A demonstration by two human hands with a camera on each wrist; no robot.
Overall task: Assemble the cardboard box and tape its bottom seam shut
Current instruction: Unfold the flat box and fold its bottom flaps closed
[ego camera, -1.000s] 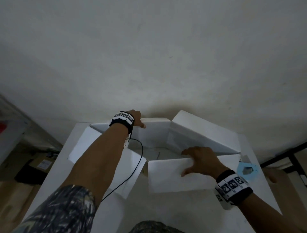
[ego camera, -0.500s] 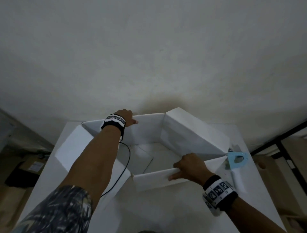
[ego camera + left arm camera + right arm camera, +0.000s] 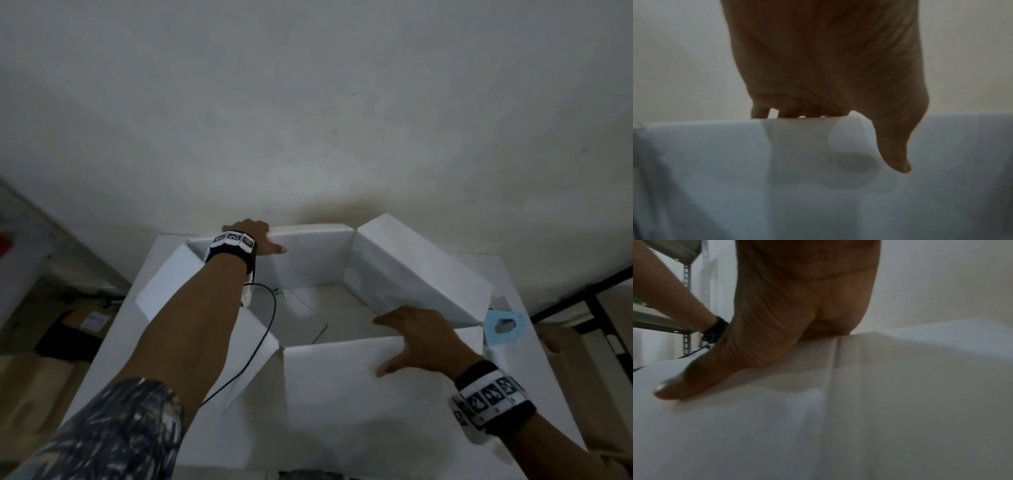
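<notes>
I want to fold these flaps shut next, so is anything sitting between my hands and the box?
No. The left hand grips the box's far flap and the right hand grips its near flap.

Both hands' fingers are hidden behind the box (image 3: 318, 260) walls.

A plain, off-white plaster wall (image 3: 308, 120) fills the upper two thirds of the frame under dim, even light. Below it stands a white surface (image 3: 507, 274). At lower left, brown cardboard cartons (image 3: 37, 380) sit on the floor; at right edge, a black metal frame (image 3: 589, 298). The right wrist view shows a grey slotted metal shelf upright (image 3: 687, 288) at upper left.
</notes>
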